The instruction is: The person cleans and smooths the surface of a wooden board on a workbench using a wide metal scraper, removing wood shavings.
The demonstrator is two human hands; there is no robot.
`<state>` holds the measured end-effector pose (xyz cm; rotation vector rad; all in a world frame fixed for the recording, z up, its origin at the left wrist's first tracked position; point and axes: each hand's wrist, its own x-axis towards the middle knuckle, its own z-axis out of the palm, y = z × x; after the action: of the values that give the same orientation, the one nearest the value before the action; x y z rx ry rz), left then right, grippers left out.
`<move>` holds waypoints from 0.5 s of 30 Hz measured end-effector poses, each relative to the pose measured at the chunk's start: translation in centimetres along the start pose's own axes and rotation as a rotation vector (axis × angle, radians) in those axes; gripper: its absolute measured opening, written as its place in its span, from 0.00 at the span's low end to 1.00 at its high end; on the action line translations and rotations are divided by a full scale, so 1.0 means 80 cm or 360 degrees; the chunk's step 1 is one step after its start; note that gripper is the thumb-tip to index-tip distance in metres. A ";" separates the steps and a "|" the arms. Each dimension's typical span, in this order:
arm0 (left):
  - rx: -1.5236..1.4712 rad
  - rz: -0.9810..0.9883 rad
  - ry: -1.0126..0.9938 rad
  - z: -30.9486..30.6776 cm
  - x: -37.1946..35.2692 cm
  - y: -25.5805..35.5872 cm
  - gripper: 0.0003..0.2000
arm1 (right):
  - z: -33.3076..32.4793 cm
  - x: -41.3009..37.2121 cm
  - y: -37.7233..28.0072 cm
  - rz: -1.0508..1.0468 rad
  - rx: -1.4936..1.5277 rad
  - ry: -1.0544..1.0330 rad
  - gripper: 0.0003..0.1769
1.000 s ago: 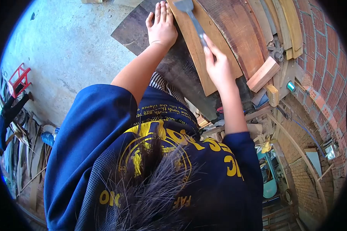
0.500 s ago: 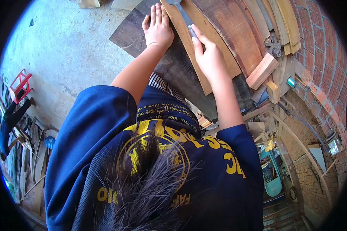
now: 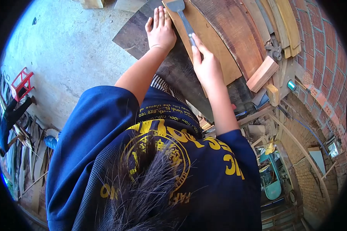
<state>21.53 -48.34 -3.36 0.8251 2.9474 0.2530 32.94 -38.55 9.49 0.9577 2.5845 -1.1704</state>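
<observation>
My right hand is wrapped round the handle of a grey scraper-like tool. Its broad flat head lies over the far end of a light brown wooden board. My left hand is flat, fingers stretched away from me, at the board's left edge over a dark sheet. Under the board that same dark surface runs back toward my body. To the right of the board lies a wide reddish-brown plank.
A short wood block and a smaller one sit at the right, near a teal spool. Beyond is a brick wall. A red stool and a person's dark-clothed legs show at far left.
My right hand has drawn the tool slightly back toward me, so its whole head now shows. My left hand stays flat at the board's edge.
</observation>
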 end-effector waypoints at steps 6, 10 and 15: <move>0.0073 0.0012 0.0003 -0.001 -0.001 0.001 0.30 | -0.026 -0.029 -0.035 0.0563 -0.0239 -0.0360 0.21; -0.0072 0.0014 0.0062 0.005 -0.001 -0.001 0.33 | -0.016 -0.034 -0.010 0.0391 -0.0128 -0.0224 0.21; -0.0128 0.0026 0.0060 0.007 0.000 -0.004 0.34 | -0.007 -0.076 0.042 0.0090 0.0045 0.0057 0.21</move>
<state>21.45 -48.50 -3.95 0.8432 2.9443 0.3898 39.83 -39.50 10.11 1.0595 2.5568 -1.1895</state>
